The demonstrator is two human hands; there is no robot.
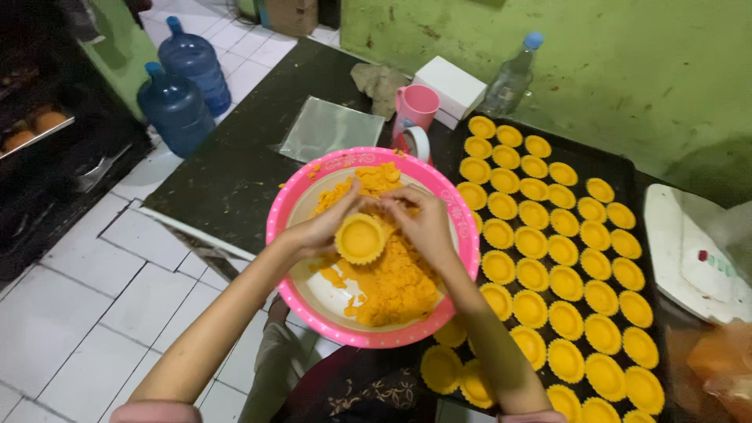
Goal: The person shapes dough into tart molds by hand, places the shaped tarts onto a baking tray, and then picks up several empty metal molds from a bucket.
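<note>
Black tray [627, 168] of yellow shells [548, 251], pink mug [419, 106], probably plastic.

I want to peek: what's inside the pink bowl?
The pink bowl holds crumbly orange dough. Both hands hold a dough-lined tart mould over it, hiding whatever lies beneath them.

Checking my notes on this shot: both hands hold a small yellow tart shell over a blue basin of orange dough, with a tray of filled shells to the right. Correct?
Nearly. The head view shows the basin is pink, not blue. The left hand and right hand do hold the tart shell over the dough, tray to the right.
</note>
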